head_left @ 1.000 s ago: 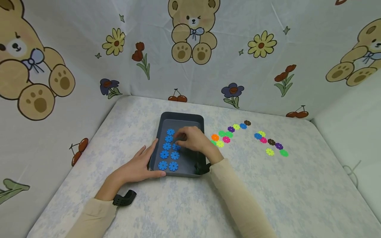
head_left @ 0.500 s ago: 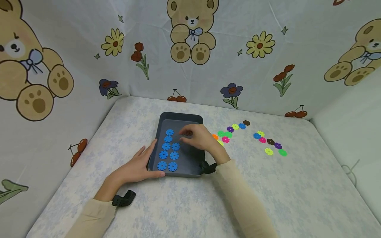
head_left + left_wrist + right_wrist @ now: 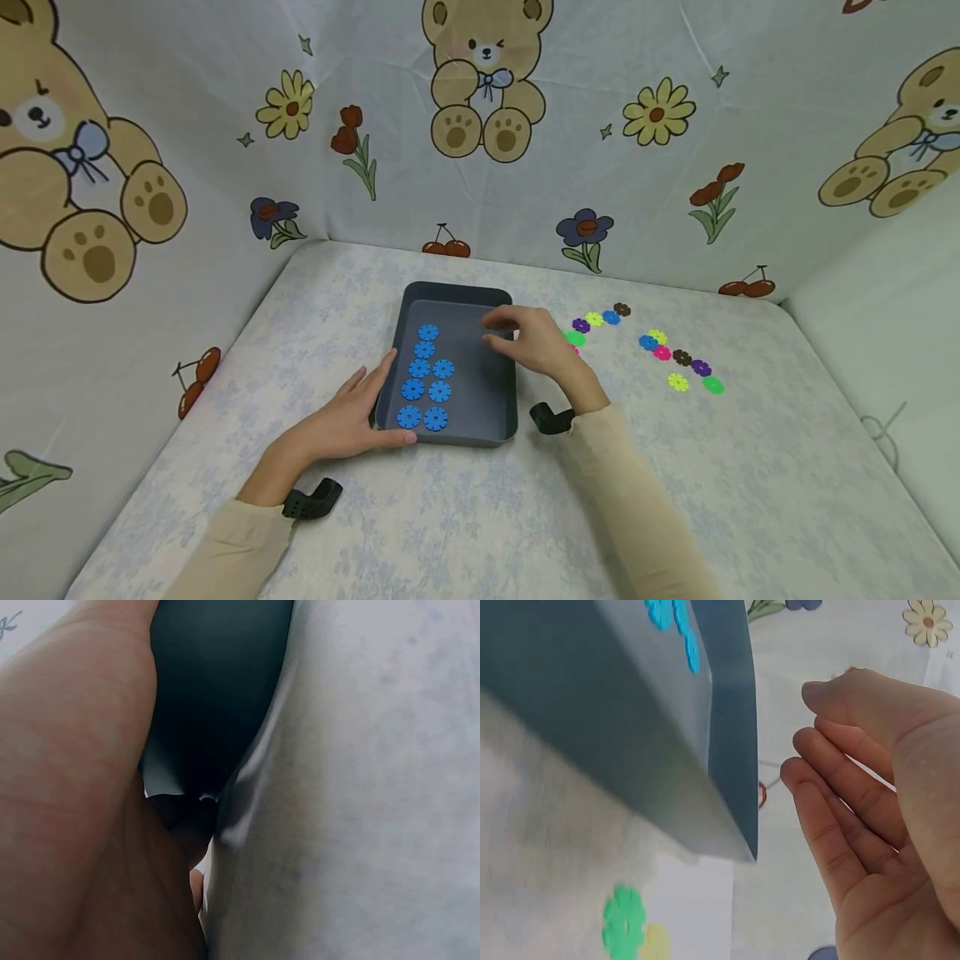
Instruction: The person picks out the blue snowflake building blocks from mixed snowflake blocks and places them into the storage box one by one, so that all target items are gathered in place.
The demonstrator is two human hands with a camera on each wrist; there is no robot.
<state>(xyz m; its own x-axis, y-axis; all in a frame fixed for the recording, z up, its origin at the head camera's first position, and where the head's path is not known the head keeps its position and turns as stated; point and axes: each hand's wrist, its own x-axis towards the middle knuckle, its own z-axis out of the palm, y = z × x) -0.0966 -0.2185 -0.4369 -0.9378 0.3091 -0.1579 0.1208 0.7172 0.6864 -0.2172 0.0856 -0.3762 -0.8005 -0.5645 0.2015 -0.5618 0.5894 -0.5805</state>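
Note:
A dark grey rectangular tray [image 3: 480, 400] lies on the table with blue notched plastic discs [image 3: 439, 391] in its left half. They form two columns: several in the left one, three in the right one. My left hand [image 3: 341, 423] rests against the tray's near left corner, fingers straight along the left side and thumb at the near rim. My right hand [image 3: 534, 340] hovers by the tray's right rim, thumb and fingers apart. The right wrist view shows this hand [image 3: 889, 802] holding nothing, beside the tray wall [image 3: 652, 750].
Right of the tray, loose notched discs lie on the patterned tabletop [image 3: 750, 483]: a yellow disc [image 3: 678, 382], a green disc [image 3: 713, 385], a purple disc [image 3: 701, 367] and several more. A bear-print cloth [image 3: 390, 67] stands behind the table.
My right hand has moved right, from over the blue discs to the tray's right rim. A disc at the top of the right column came into view uncovered; the left hand stayed put.

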